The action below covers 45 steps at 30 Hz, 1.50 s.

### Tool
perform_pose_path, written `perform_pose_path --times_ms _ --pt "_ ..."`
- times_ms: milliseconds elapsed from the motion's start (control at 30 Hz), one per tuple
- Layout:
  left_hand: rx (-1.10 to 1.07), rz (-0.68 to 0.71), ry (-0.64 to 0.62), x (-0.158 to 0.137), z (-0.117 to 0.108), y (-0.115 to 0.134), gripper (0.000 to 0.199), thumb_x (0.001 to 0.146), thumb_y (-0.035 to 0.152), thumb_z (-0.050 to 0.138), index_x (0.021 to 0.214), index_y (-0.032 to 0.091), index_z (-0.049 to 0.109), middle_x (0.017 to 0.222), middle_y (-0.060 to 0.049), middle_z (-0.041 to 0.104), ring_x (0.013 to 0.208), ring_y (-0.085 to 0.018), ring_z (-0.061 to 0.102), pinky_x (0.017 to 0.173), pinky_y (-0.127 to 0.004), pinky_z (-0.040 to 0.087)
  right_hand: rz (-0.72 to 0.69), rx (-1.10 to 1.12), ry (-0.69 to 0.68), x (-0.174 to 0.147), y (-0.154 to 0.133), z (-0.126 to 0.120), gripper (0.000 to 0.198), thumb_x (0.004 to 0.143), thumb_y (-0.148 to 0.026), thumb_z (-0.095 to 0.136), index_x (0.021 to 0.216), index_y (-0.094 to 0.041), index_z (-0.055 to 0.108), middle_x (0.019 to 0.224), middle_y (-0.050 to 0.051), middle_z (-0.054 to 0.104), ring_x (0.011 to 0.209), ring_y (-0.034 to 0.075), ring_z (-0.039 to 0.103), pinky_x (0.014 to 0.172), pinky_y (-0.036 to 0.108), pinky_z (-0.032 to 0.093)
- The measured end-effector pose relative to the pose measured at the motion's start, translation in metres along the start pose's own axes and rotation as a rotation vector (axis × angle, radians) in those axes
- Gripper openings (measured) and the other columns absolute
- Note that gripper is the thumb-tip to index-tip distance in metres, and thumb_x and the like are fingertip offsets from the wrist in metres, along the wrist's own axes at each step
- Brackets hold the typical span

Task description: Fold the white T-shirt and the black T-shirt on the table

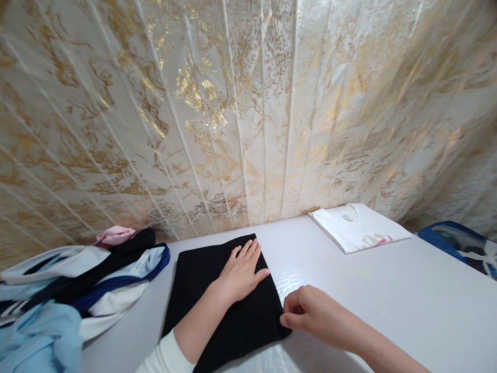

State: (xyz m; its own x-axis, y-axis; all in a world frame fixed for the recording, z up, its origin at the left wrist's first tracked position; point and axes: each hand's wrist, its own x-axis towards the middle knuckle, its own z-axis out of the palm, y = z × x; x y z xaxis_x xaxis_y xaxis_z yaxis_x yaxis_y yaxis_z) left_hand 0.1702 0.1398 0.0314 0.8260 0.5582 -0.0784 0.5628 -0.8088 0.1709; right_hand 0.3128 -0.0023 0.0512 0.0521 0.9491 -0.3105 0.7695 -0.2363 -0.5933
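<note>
A black folded garment [194, 280] lies flat in front of me; its exact kind I cannot tell. My left hand [244, 269] rests palm down near its far right corner, fingers stretched out and thumb reaching to the right edge. At the near right corner, my right hand [305, 311] pinches the edge of the cloth between thumb and curled fingers. The left forearm covers part of the garment's middle.
A loose heap of clothes [116, 287] in several colours lies at the left. At the back right sits a folded white T-shirt [349, 228] on the white table [380, 295]. A blue-edged bag [458, 243] is at the far right. Gold-patterned curtain [240, 114] hangs behind.
</note>
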Motion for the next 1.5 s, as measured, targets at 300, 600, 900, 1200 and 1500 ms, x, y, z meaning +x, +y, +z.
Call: perform_pose_path --times_ms 300,600,900,1200,1500 --pt "-0.038 -0.017 0.103 -0.001 0.012 -0.002 0.062 0.099 0.049 0.034 0.148 0.011 0.029 0.156 -0.012 0.02 0.145 -0.023 0.015 0.116 -0.045 0.017 0.006 -0.101 -0.019 0.004 0.003 0.004 0.014 0.071 -0.025 0.057 0.059 -0.019 0.062 0.055 -0.005 0.049 0.054 0.009 0.041 0.052 0.023 0.025" --pt "-0.184 -0.078 0.069 -0.122 0.009 0.005 0.057 0.098 0.04 0.04 0.149 0.018 0.028 0.156 -0.007 0.018 0.144 -0.024 0.017 0.115 -0.045 0.023 -0.049 -0.208 -0.272 -0.019 0.007 0.005 0.017 0.061 -0.019 0.053 0.048 -0.018 0.042 0.047 -0.007 0.033 0.049 0.008 0.03 0.045 0.023 0.02" --pt "-0.226 -0.01 0.2 -0.122 0.047 0.022 0.064 0.096 0.054 0.039 0.143 0.01 0.04 0.152 -0.016 0.028 0.142 -0.031 0.024 0.111 -0.048 0.028 -0.305 -0.428 0.018 0.013 -0.079 -0.017 0.018 0.08 -0.019 0.046 0.079 -0.022 0.064 0.076 0.001 0.066 0.066 0.015 0.057 0.059 0.023 0.037" --pt "-0.136 0.081 0.297 -0.131 0.048 0.015 0.054 0.096 0.053 0.042 0.133 0.015 0.053 0.144 -0.014 0.044 0.135 -0.027 0.039 0.107 -0.04 0.033 -0.568 -0.265 0.055 0.151 -0.125 0.038 0.029 0.077 -0.014 0.058 0.106 -0.015 0.063 0.108 0.011 0.061 0.103 0.023 0.055 0.094 0.037 0.039" --pt "-0.167 0.147 0.314 -0.14 0.046 0.01 0.056 0.1 0.051 0.032 0.141 0.014 0.041 0.149 -0.014 0.037 0.141 -0.025 0.028 0.111 -0.038 0.026 -0.637 0.11 -0.034 0.15 -0.108 0.018 0.022 0.091 -0.039 0.043 0.088 -0.019 0.05 0.079 -0.001 0.059 0.076 0.014 0.056 0.072 0.025 0.045"
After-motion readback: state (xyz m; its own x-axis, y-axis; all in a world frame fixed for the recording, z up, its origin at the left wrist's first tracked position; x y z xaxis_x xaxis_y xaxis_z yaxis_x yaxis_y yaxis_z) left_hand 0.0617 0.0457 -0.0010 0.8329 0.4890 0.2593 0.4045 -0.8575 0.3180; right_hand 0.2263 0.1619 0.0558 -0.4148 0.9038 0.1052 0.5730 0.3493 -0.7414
